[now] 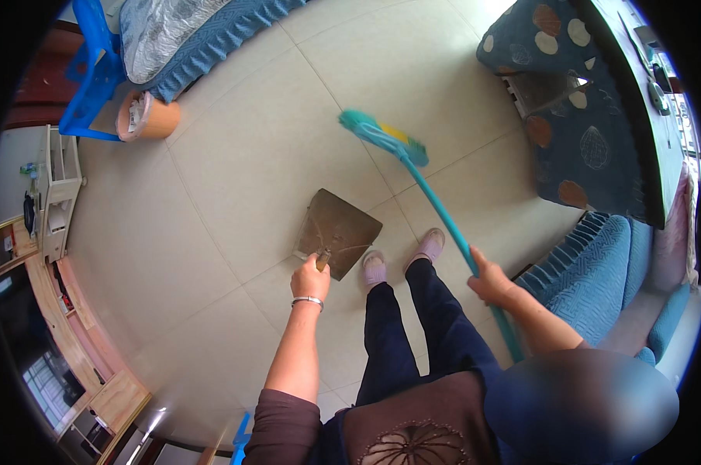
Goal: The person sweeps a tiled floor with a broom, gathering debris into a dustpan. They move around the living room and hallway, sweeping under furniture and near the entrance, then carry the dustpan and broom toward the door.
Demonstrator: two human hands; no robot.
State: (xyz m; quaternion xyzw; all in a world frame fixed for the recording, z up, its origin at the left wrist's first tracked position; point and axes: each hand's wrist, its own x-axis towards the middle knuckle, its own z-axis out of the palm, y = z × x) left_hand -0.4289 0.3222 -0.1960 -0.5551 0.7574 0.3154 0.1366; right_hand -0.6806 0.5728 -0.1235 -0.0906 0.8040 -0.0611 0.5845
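Observation:
My left hand (310, 277) is closed around the handle of a brown dustpan (338, 226). The pan lies on or just above the tiled floor, left of my feet; I cannot tell whether it touches. My right hand (490, 277) grips the turquoise stick of a broom (436, 200). That stick runs from beside my right forearm forward and left to the broom head (375, 133), which is turquoise with a yellow part and slightly blurred. The broom head is farther out than the dustpan, at the tiles. What lies in the pan is too dark to make out.
An orange waste bin (158, 118) stands by a blue plastic chair (94, 74) at the far left. A table with a dark patterned cloth (560, 116) is at the far right, near a blue covered sofa (591, 271). A white cabinet (57, 194) lines the left side.

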